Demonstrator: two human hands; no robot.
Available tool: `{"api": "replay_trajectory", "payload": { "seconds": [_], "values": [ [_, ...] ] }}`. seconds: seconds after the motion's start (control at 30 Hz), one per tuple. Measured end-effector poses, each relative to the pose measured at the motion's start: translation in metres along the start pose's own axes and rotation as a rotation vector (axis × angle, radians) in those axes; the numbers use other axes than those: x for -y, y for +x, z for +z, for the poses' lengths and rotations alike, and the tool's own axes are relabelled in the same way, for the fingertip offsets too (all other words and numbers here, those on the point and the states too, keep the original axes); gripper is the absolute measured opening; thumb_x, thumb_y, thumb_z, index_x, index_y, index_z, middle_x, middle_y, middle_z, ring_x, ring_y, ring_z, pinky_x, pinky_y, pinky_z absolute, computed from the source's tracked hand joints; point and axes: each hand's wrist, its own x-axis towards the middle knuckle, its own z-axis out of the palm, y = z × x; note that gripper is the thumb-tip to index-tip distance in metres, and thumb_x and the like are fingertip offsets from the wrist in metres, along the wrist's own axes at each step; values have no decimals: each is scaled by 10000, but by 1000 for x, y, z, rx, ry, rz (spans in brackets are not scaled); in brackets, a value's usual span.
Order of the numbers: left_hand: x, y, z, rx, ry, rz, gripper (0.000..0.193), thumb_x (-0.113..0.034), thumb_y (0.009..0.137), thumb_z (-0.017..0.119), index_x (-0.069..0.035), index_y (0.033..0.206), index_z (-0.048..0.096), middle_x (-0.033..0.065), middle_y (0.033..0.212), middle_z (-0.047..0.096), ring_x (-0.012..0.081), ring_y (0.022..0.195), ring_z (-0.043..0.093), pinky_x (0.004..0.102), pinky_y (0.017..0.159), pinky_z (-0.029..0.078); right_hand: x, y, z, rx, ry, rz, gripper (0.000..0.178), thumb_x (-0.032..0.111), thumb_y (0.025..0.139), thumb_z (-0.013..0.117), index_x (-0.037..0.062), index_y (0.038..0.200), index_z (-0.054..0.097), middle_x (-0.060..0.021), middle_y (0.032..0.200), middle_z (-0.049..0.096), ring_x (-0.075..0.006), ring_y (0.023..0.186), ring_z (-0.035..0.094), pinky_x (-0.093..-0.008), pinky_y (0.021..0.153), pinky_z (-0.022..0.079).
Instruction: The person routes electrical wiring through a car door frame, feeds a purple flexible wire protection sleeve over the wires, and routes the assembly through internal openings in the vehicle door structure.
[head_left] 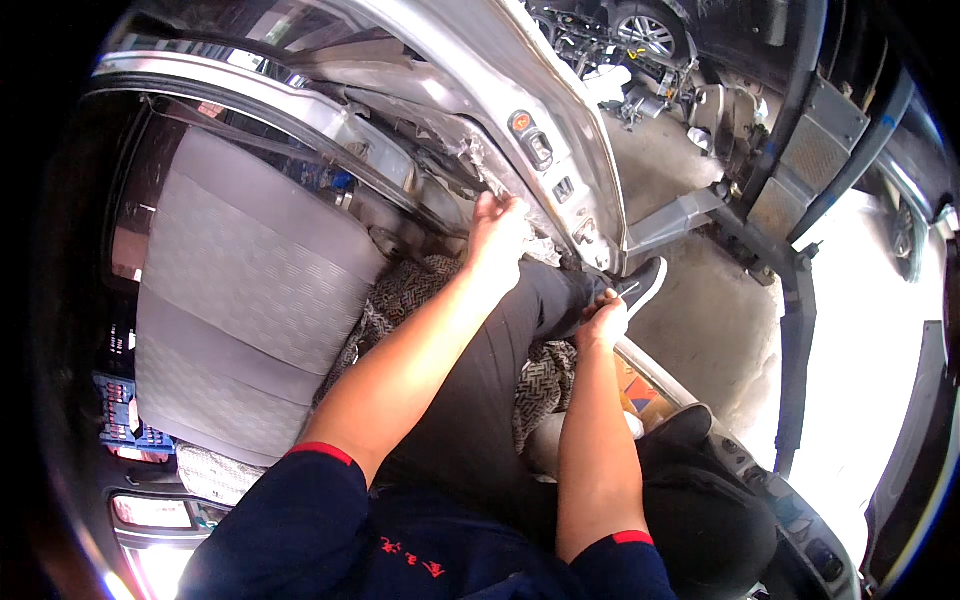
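My left hand [497,240] is raised at the inner side of a silver car door pillar [500,95], its fingers curled closed. Whatever they hold, if anything, is hidden. Beside them, crumpled pale film or lining [543,249] shows along the pillar's inner edge. Lower and to the right, my right hand [604,322] is closed beside my dark trouser leg and shoe [648,284]. A thin silvery piece [628,289] sticks out past its fingertips, too small to name. The pillar carries a door striker [540,148] and a round orange sticker [520,122].
A grey seat [255,290] lies at the left, with patterned cloth [545,390] beneath my legs. Outside stand a dark lift post and arm [690,208]. A wheel [648,35] and loose car parts [640,105] lie beyond, and a blue case [130,420] sits far left.
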Motion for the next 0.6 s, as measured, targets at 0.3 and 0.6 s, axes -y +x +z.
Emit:
{"api": "replay_trajectory", "payload": {
  "seconds": [0.3, 0.6],
  "values": [
    [17, -68, 76, 254, 672, 439, 293, -225, 1031, 512, -53, 804, 578, -19, 670, 534, 95, 625, 493, 289, 597, 427, -3, 14, -13, 8, 21, 25, 205, 214, 981, 431, 96, 932, 592, 13, 691, 497, -118, 570, 437, -282, 517, 383],
    [-27, -53, 29, -151, 186, -68, 141, -190, 979, 586, -105, 1085, 549, 37, 998, 562, 158, 765, 572, 317, 698, 553, 11, -8, -4, -22, 57, 48, 131, 184, 940, 517, 150, 814, 510, 30, 634, 449, -119, 513, 410, -280, 479, 335]
  ]
}}
